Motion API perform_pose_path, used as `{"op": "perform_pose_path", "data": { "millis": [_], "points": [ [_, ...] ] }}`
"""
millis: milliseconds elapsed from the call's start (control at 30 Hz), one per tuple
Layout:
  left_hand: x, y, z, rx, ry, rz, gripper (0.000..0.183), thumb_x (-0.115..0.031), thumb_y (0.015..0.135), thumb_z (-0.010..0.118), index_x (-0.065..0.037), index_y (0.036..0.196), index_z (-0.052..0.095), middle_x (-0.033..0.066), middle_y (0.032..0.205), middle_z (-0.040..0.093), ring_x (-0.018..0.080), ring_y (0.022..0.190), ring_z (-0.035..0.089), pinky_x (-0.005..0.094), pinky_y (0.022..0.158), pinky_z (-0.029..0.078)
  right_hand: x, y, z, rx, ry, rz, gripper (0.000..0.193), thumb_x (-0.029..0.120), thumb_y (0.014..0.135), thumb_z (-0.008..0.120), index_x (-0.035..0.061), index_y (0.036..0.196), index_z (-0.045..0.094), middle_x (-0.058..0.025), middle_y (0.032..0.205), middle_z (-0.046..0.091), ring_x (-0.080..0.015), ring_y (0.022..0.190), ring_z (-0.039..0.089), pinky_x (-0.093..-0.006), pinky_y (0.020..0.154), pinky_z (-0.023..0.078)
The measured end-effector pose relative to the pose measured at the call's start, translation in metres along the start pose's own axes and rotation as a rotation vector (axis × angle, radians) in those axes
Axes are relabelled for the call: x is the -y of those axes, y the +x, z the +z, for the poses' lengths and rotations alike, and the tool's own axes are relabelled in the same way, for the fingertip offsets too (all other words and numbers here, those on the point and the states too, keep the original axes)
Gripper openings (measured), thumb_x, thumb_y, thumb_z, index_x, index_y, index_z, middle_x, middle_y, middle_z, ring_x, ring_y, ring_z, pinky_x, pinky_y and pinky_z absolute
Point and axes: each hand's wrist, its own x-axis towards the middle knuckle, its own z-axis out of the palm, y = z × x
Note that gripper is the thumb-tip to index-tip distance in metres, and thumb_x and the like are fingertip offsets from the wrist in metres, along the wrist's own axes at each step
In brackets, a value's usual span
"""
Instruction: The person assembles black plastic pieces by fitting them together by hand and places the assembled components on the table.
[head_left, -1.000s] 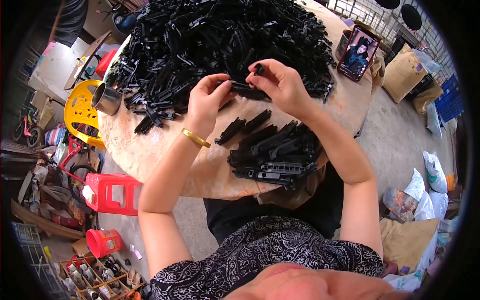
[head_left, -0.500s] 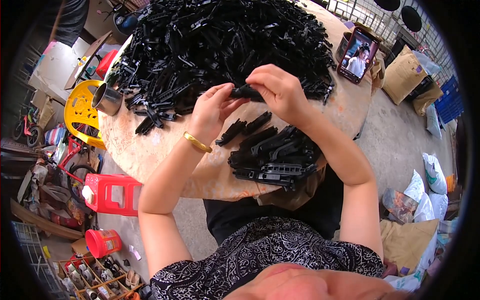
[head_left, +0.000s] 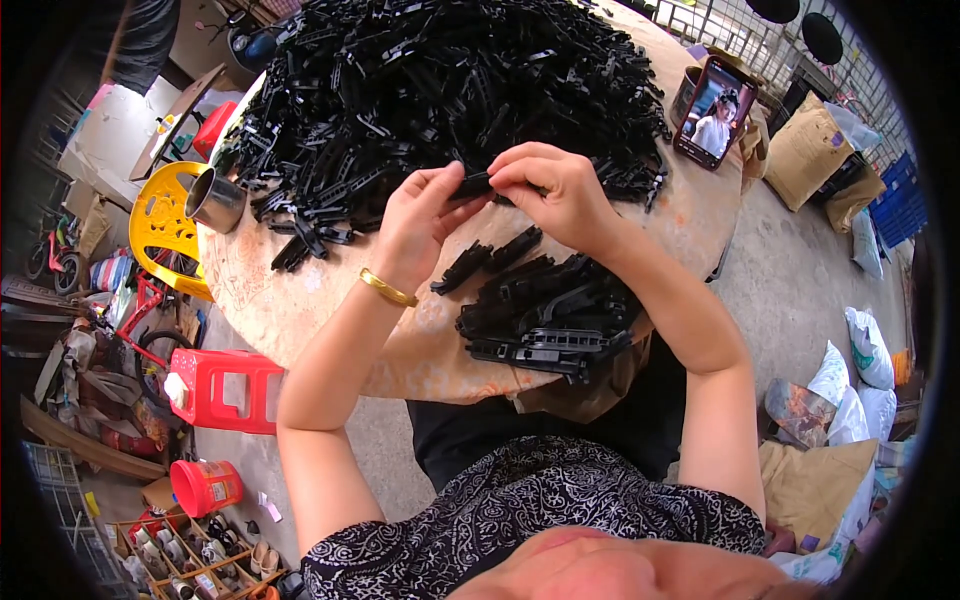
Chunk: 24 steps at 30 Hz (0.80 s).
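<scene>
Between my two hands is a slim black plastic part point(head_left: 472, 186), held just in front of a big heap of black plastic parts point(head_left: 430, 90). My left hand point(head_left: 420, 215) grips its left end between thumb and fingers; a gold bangle sits on that wrist. My right hand point(head_left: 553, 192) pinches the other end with thumb and fingertips. The fingers cover much of the part, so its details are hidden. Nearer me, below the right forearm, a smaller pile of black plastic parts point(head_left: 550, 315) lies by the table's near edge, with two single pieces beside it.
The round table point(head_left: 310, 320) has a patterned tan cover. A metal cup point(head_left: 215, 200) lies tilted at its left rim. A phone point(head_left: 717, 112) leans upright at the right. A yellow chair point(head_left: 150, 225) and a red stool point(head_left: 215, 390) stand on the left; sacks point(head_left: 808, 150) are on the right.
My right hand has lowered slightly and its fingers have closed in around the part's right end. My left hand has shifted a little, still gripping. The piles look unchanged.
</scene>
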Motion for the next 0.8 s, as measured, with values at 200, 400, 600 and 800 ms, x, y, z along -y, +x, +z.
{"op": "perform_pose_path", "data": {
  "millis": [200, 400, 600, 800],
  "points": [
    [-0.002, -0.003, 0.005, 0.046, 0.208, 0.14, 0.024, 0.0, 0.082, 0.067, 0.002, 0.102, 0.055, 0.0072, 0.1, 0.06, 0.0138, 0.087, 0.061, 0.0266, 0.081, 0.055, 0.002, 0.006, -0.004, -0.038, -0.137, -0.148, 0.022, 0.004, 0.073, 0.07, -0.0003, 0.094, 0.065, -0.0109, 0.092, 0.065, -0.0215, 0.082, 0.063, -0.0291, 0.07, 0.052],
    [-0.003, -0.013, 0.015, 0.031, 0.945, 0.563, 0.029, -0.002, 0.084, 0.065, 0.001, 0.112, 0.059, 0.0054, 0.094, 0.066, 0.0082, 0.077, 0.06, 0.0209, 0.071, 0.05, -0.002, 0.002, -0.009, 0.166, 0.116, 0.253, 0.042, 0.014, 0.073, 0.076, -0.0012, 0.109, 0.06, -0.0094, 0.095, 0.065, -0.0143, 0.081, 0.062, -0.0262, 0.07, 0.049],
    [-0.007, -0.015, 0.016, 0.016, 1.252, 0.801, 0.025, -0.003, 0.078, 0.07, -0.002, 0.102, 0.065, 0.0072, 0.078, 0.066, 0.0086, 0.062, 0.059, 0.0218, 0.057, 0.047, -0.003, 0.004, -0.009, 0.177, 0.052, 0.16, 0.033, 0.014, 0.072, 0.074, -0.001, 0.099, 0.064, -0.0148, 0.085, 0.066, -0.0217, 0.076, 0.066, -0.0289, 0.068, 0.052],
    [-0.007, -0.02, 0.018, 0.03, 1.243, 0.834, 0.025, -0.003, 0.076, 0.072, -0.002, 0.1, 0.064, 0.008, 0.078, 0.066, 0.0102, 0.064, 0.06, 0.0222, 0.057, 0.048, -0.003, 0.001, -0.01, 0.135, 0.098, 0.12, 0.026, 0.012, 0.071, 0.073, -0.0002, 0.093, 0.067, -0.0155, 0.085, 0.067, -0.0258, 0.076, 0.065, -0.0311, 0.067, 0.051]
  ]
}}
